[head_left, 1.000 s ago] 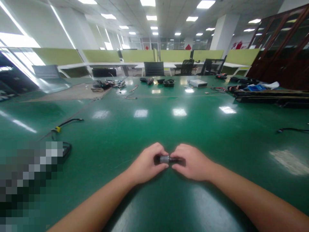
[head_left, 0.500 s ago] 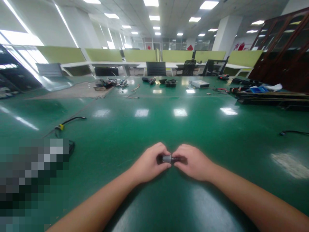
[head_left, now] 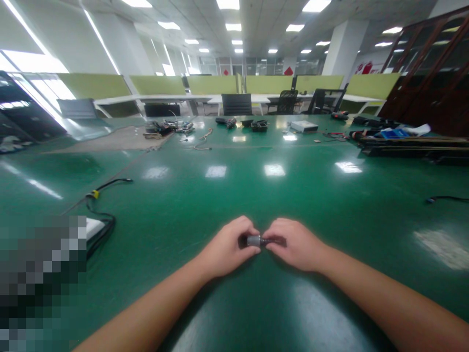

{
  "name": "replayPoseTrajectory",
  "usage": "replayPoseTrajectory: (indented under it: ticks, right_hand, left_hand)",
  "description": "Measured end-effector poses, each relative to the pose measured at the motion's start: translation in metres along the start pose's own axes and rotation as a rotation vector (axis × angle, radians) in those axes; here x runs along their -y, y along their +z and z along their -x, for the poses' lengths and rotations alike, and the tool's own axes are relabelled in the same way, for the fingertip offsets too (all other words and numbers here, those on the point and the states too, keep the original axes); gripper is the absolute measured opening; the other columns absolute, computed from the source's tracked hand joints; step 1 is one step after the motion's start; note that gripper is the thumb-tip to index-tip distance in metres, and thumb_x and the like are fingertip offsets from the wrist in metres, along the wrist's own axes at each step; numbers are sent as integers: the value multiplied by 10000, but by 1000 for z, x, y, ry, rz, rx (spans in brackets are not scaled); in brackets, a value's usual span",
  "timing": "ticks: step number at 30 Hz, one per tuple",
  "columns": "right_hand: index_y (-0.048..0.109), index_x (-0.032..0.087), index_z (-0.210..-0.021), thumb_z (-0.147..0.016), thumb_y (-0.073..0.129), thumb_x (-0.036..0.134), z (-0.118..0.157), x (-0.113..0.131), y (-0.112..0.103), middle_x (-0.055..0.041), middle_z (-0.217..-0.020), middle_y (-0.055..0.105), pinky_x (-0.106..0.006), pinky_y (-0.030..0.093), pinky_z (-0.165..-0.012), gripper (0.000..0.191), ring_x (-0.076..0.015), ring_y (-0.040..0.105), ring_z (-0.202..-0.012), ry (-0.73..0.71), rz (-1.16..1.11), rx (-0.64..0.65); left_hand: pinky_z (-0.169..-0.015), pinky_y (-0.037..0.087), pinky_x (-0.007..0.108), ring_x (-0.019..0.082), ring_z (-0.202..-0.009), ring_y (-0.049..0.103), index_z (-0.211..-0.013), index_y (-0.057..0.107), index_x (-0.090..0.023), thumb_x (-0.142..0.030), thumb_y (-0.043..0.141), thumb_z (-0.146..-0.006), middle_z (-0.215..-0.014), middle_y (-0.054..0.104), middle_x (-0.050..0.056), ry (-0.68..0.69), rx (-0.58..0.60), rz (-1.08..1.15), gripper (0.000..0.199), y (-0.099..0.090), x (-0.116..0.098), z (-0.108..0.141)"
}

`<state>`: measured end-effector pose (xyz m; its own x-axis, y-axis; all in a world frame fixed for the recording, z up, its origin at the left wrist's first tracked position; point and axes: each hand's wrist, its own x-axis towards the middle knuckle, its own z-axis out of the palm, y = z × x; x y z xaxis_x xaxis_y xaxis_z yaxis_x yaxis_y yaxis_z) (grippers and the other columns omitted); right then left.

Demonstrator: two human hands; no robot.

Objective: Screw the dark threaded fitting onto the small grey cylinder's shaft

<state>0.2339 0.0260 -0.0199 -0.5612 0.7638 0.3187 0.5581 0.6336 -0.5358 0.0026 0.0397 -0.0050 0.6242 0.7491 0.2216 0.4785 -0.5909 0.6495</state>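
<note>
Small grey-and-dark cylindrical piece [head_left: 254,240], held horizontally

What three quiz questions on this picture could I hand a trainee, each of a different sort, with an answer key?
1. Multiple choice: between the left grip and the right grip is a small object. Which part of it shows at the left grip?
A) a red handle
B) a grey cylindrical part
C) a white plug

2. True or false: the pale flat box lies farther from the person than both grips.

3. Fill in: the table top under the person's forearms is ____ in colour.

Key: 1. B; 2. true; 3. green.
</note>
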Motion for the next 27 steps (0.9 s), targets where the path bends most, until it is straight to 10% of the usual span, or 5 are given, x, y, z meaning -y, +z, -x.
replayPoseTrajectory:
  ticks: [27]
  right_hand:
    - [716,191,-911,-843,712,181,2,-4,-2,-21,-821,678,-297,436,-730,69,-169,581,-787,12,-40,-29]
  left_hand:
    - [-765,449,298,186,-859,582,-928,616,-189,-190,745,-807,-927,609,20,-4,-17,-14,178,1,0,0]
